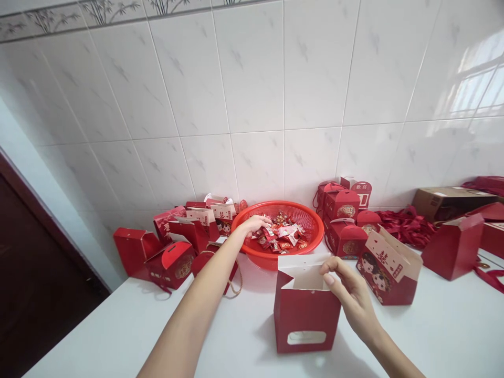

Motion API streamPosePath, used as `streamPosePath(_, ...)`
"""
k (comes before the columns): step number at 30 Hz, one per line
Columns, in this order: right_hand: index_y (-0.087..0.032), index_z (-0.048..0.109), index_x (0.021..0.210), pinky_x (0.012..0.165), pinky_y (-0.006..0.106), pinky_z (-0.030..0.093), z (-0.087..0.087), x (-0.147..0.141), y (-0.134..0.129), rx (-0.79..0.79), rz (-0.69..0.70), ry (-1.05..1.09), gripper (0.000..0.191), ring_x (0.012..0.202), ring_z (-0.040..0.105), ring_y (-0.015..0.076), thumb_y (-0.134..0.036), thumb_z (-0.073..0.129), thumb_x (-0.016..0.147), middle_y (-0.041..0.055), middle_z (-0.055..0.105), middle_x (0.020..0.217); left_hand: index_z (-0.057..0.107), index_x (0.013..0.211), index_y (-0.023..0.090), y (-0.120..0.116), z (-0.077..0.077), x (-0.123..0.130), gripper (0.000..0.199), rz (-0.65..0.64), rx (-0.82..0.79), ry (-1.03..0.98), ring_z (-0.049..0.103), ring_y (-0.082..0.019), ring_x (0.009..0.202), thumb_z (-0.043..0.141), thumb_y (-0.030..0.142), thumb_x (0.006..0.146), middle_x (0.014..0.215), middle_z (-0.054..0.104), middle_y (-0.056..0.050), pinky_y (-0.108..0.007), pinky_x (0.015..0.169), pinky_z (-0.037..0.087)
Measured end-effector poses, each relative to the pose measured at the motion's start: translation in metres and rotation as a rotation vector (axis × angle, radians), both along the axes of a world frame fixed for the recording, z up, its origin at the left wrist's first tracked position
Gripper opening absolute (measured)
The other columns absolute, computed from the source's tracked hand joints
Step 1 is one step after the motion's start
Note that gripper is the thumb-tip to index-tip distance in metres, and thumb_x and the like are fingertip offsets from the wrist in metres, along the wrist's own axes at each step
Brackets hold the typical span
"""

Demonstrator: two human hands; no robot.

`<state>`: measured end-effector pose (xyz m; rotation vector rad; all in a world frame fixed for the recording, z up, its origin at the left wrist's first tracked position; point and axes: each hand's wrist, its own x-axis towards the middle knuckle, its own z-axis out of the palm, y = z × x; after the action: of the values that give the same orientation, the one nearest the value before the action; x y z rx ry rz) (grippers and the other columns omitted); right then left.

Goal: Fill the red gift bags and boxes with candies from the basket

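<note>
My left hand [256,223] reaches over the left side of a red plastic basket [258,259]. Its fingers are stretched out above a pile of wrapped candies [284,234], and no candy can be seen in its grasp. With thumb and fingers, my right hand [350,291] pinches the upper right edge of a dark red paper gift box [305,315]. This box stands upright on the white table, its top flaps apart, its white inside partly visible, and a small window low on its front. How deep the left fingertips sit among the candies is unclear.
Several red gift boxes [171,264] crowd the left of the basket. More red boxes [346,239] are stacked on its right, beside a box with cartoon figures [388,268]. Red ribbon [407,226] lies heaped near a brown carton [449,202]. A tiled wall [255,94] rises behind.
</note>
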<state>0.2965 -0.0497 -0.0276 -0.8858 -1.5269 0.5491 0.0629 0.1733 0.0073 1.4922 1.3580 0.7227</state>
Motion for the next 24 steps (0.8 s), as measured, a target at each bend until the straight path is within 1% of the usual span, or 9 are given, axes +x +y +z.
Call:
streamPosePath(3,-0.022,0.06,0.085,0.067,0.025,0.045,-0.001,0.001,0.001,-0.016,0.013,-0.019,0.023,0.075,0.055,0.0171,-0.042,0.053,0.095,0.0013,0.058,0.08,0.077,0.088,0.017,-0.008,0.008,0.005,0.021,-0.008,-0.008,-0.078,0.064,-0.013,0.069,0.068,0.004,0.073,0.096,0.076,-0.004,-0.018,0.053,0.046)
streamPosePath(8,-0.022,0.062,0.099,0.075,0.028,0.047,-0.004,0.004,0.001,-0.078,0.069,-0.073,0.027,0.087,0.058,0.0208,-0.048,0.053,0.094,0.0044,0.063,0.095,0.069,0.116,0.012,-0.032,0.031,0.014,0.033,-0.041,0.016,-0.248,0.063,-0.011,0.065,0.057,0.006,0.085,0.091,0.075,-0.008,-0.019,0.057,0.051)
streamPosePath(11,-0.023,0.06,0.105,0.081,0.031,0.047,-0.003,0.004,0.0,-0.125,0.085,-0.09,0.03,0.092,0.059,0.0224,-0.05,0.052,0.093,0.0058,0.064,0.103,0.065,0.122,0.013,-0.057,0.049,0.018,0.036,-0.103,0.059,-0.363,0.065,-0.011,0.067,0.061,0.013,0.087,0.093,0.074,-0.009,-0.019,0.058,0.052)
streamPosePath(13,-0.024,0.06,0.106,0.083,0.033,0.047,-0.002,0.004,0.0,-0.141,0.077,-0.101,0.031,0.092,0.059,0.0228,-0.05,0.053,0.093,0.0059,0.064,0.104,0.065,0.121,0.013,-0.079,0.061,0.02,0.036,-0.196,0.104,-0.476,0.065,-0.012,0.068,0.065,0.018,0.085,0.092,0.073,-0.008,-0.021,0.06,0.053)
streamPosePath(15,-0.024,0.06,0.108,0.084,0.033,0.047,0.0,0.003,-0.001,-0.151,0.071,-0.111,0.032,0.092,0.059,0.0231,-0.051,0.052,0.093,0.0059,0.064,0.104,0.065,0.117,0.013,-0.105,0.071,0.024,0.036,-0.278,0.181,-0.505,0.065,-0.013,0.069,0.069,0.023,0.083,0.09,0.073,-0.007,-0.023,0.062,0.054)
streamPosePath(18,-0.025,0.06,0.11,0.088,0.034,0.046,0.002,0.001,-0.001,-0.158,0.072,-0.117,0.031,0.098,0.058,0.0241,-0.05,0.053,0.093,0.0061,0.064,0.111,0.068,0.112,0.013,-0.143,0.08,0.035,0.028,-0.42,0.386,-0.402,0.067,-0.016,0.077,0.065,0.026,0.087,0.086,0.073,-0.006,-0.026,0.072,0.055)
streamPosePath(20,-0.025,0.059,0.112,0.089,0.034,0.046,0.003,0.001,-0.002,-0.169,0.088,-0.11,0.031,0.102,0.059,0.0246,-0.049,0.052,0.094,0.0064,0.064,0.115,0.07,0.11,0.014,-0.162,0.081,0.042,0.023,-0.508,0.511,-0.283,0.068,-0.017,0.085,0.059,0.024,0.092,0.088,0.073,-0.006,-0.027,0.078,0.054)
streamPosePath(22,-0.025,0.058,0.113,0.088,0.034,0.047,0.004,0.0,-0.002,-0.174,0.109,-0.099,0.031,0.103,0.06,0.0249,-0.049,0.052,0.094,0.0068,0.064,0.116,0.071,0.111,0.016,-0.175,0.077,0.048,0.024,-0.585,0.616,-0.15,0.067,-0.017,0.088,0.054,0.023,0.095,0.092,0.073,-0.006,-0.027,0.079,0.052)
streamPosePath(24,-0.024,0.057,0.115,0.088,0.034,0.048,0.005,-0.001,-0.002,-0.16,0.123,-0.092,0.032,0.104,0.061,0.0251,-0.048,0.051,0.095,0.0069,0.064,0.115,0.071,0.113,0.017,-0.18,0.073,0.051,0.026,-0.662,0.692,-0.033,0.067,-0.017,0.09,0.051,0.021,0.097,0.097,0.074,-0.007,-0.027,0.079,0.051)
